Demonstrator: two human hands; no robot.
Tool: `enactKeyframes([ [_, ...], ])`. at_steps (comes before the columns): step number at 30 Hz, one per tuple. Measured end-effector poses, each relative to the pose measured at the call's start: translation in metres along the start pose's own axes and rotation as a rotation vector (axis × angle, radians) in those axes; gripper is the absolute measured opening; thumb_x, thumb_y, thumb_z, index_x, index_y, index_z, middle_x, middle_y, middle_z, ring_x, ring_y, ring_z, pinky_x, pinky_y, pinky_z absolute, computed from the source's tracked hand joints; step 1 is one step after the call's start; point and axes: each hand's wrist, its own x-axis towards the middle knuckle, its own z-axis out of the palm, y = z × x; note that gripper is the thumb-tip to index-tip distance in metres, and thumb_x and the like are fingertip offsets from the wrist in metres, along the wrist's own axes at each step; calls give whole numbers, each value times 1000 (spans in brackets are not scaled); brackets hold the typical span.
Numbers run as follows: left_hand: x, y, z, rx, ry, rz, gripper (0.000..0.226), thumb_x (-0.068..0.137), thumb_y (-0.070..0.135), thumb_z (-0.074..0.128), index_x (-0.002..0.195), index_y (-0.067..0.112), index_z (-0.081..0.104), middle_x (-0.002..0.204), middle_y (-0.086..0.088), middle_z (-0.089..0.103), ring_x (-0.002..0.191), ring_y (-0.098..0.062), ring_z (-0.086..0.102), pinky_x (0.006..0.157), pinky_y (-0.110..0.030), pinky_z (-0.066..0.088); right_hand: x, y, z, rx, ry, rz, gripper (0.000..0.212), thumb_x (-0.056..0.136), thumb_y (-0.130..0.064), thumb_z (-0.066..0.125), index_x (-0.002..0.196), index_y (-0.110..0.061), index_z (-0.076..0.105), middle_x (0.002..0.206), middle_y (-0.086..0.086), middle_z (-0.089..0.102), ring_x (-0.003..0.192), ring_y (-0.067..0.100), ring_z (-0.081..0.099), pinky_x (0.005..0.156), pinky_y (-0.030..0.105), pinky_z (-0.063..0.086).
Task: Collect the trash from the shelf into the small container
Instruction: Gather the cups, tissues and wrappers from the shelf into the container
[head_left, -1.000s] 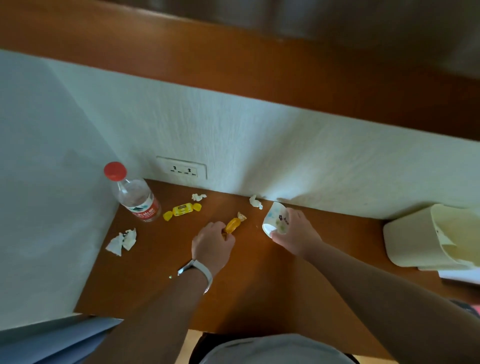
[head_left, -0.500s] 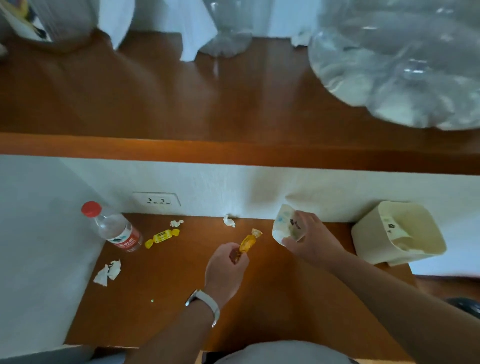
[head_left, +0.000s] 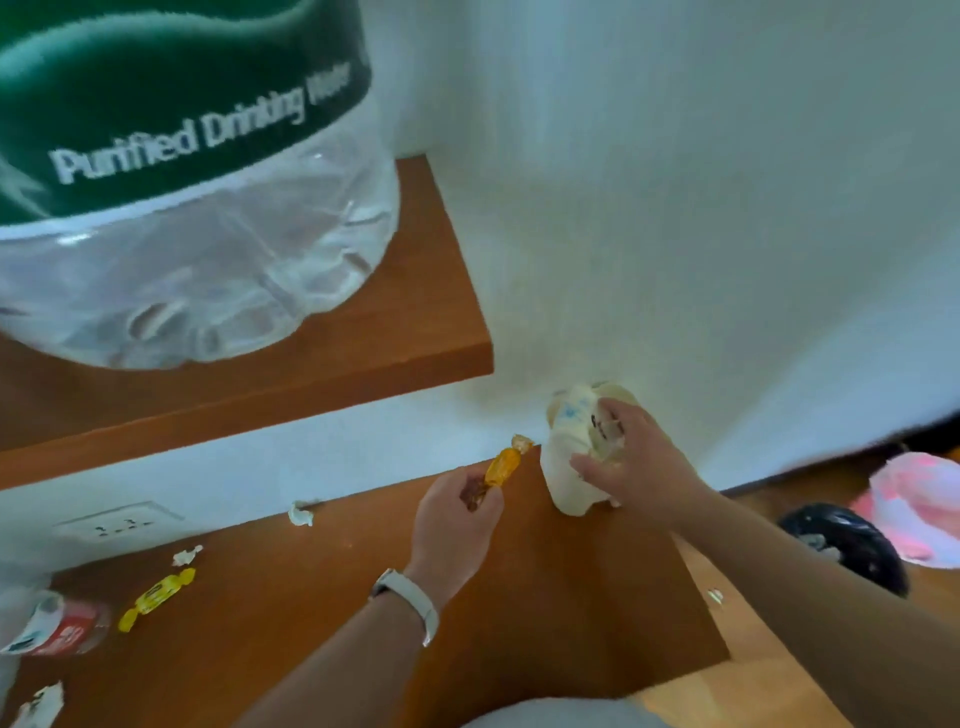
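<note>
My left hand (head_left: 457, 514) pinches one end of an orange candy wrapper (head_left: 503, 466) and holds it above the wooden shelf (head_left: 322, 613). My right hand (head_left: 636, 462) grips a crumpled white paper cup (head_left: 571, 415) with blue print, right at the top of the small cream container (head_left: 563, 483). The container stands at the shelf's right end against the wall and is partly hidden by my hand. On the shelf lie a yellow candy wrapper (head_left: 156, 597), white paper scraps (head_left: 301, 514) (head_left: 187, 555) and a tissue (head_left: 44, 701).
A small bottle with a red label (head_left: 57, 629) stands at the shelf's left edge. A big water jug (head_left: 182, 218) sits on the upper shelf (head_left: 415, 322). A wall socket (head_left: 119, 525) is at the back. A black object (head_left: 852, 545) and a pink item (head_left: 919, 509) lie on the floor.
Both hands have moved right toward the container. The orange wrapper was lifted off the shelf, and the paper cup now sits at the container's top. The view has swung to the right.
</note>
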Motion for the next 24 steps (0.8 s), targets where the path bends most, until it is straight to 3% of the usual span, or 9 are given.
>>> enactKeyframes([
  [8, 23, 66, 56, 27, 20, -16, 6, 86, 39, 63, 88, 34, 60, 84, 12, 62, 76, -10, 58, 66, -26, 51, 15, 75, -47, 50, -48, 31, 80, 75, -57, 69, 141, -29, 34, 131, -16, 42, 110, 2, 45, 90, 23, 40],
  [13, 35, 83, 78, 174, 64, -53, 16, 90, 37, 58, 102, 27, 61, 91, 13, 60, 81, -5, 57, 65, -18, 45, 32, 96, -59, 15, -174, -45, 76, 79, -58, 66, 142, -29, 36, 138, -13, 45, 113, -1, 41, 97, 24, 38],
  [20, 39, 87, 89, 353, 121, -61, 23, 89, 37, 58, 103, 21, 65, 87, 12, 58, 78, -7, 56, 64, -16, 43, 59, 101, -61, 39, -277, -161, 72, 79, -54, 67, 141, -31, 37, 124, -22, 38, 113, -1, 37, 94, 21, 33],
  [24, 37, 89, 92, 445, 116, -21, 26, 88, 40, 56, 105, 22, 64, 84, 13, 57, 75, -7, 53, 66, -17, 45, 75, 98, -58, -21, -299, -243, 72, 79, -57, 65, 140, -31, 38, 137, -16, 43, 114, -1, 37, 95, 21, 32],
])
